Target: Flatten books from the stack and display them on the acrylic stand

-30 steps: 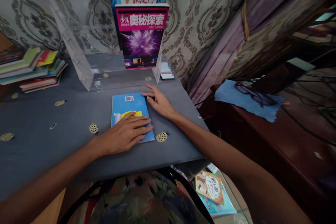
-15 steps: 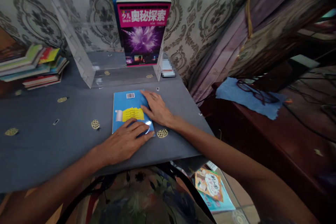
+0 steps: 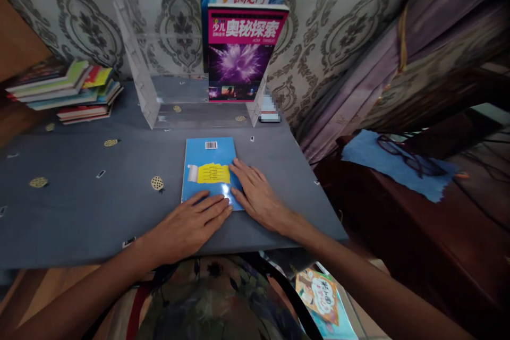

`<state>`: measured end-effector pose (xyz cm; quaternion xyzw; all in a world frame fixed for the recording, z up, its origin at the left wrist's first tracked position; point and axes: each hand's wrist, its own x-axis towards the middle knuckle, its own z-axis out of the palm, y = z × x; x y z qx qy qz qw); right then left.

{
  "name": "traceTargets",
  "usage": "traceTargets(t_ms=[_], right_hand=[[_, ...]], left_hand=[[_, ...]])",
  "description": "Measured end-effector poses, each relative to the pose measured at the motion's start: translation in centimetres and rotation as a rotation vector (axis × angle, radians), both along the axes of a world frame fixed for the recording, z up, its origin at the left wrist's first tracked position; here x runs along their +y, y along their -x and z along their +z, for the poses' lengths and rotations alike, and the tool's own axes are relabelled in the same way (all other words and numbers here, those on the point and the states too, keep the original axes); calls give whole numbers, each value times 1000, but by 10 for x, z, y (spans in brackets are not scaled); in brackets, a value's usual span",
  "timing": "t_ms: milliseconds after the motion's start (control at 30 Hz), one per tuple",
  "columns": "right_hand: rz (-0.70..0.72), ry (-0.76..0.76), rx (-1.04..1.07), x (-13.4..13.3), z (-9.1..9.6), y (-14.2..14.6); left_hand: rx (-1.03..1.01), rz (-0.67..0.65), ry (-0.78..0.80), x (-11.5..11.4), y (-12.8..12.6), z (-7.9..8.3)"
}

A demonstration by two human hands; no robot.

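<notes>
Hands bare, palms down, fingers spread loosely, unclenched: left hand (image 3: 193, 226) across the lower-left of a flat, glossy blue rectangular paperback (image 3: 213, 155) with yellow printed panel; right hand (image 3: 258, 195) touching its right edge; no grasp apparent. Under the blue paperback, grey tablecloth (image 3: 135, 212) with pale pineapple prints; possible slide or skew, from uneven pressure on slick cover. Beyond the blue paperback, transparent plastic stand (image 3: 147, 103); possible knock, from a shove too far forward. Farther beyond, slightly right, upright magenta-and-black book (image 3: 239, 61); possible topple, from such a bump. Beyond, far left, uneven stack of thin multicoloured books (image 3: 75, 90); possible slump, if jolted.
</notes>
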<state>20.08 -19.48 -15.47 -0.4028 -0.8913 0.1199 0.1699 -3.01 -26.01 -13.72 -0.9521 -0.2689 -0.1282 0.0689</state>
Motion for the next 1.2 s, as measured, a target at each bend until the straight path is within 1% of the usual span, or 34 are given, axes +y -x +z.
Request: traceTargets(t_ms=[133, 300, 367, 467, 533, 633, 667, 700, 767, 867, 1000, 1133, 1200], right_hand=[[5, 9, -1, 0, 0, 1], [13, -8, 10, 1, -4, -3], [10, -17, -3, 3, -2, -4], [42, -43, -24, 3, 12, 1], [156, -35, -29, 1, 25, 12], [435, 62, -16, -7, 39, 37], [496, 88, -9, -9, 41, 46], [532, 107, -3, -10, 42, 54], [554, 126, 7, -7, 40, 65], [549, 129, 12, 8, 36, 73], [560, 103, -12, 47, 28, 81], [459, 85, 7, 93, 21, 91], [421, 86, 22, 112, 18, 95]], left_hand=[[-38, 39, 39, -10, 27, 4], [-88, 124, 10, -20, 58, 9], [-114, 151, 9, -23, 64, 10], [-151, 168, 20, -26, 64, 12], [-172, 183, 20, -28, 62, 13], [-194, 198, -2, -29, 58, 12], [-204, 200, -14, -29, 57, 10], [-213, 203, -20, -29, 56, 9], [-227, 207, -15, -29, 57, 6], [-228, 226, 17, -30, 57, 3], [-235, 246, 33, -30, 58, 4], [-235, 232, 52, -29, 58, 8], [-232, 229, 43, -29, 57, 10]])
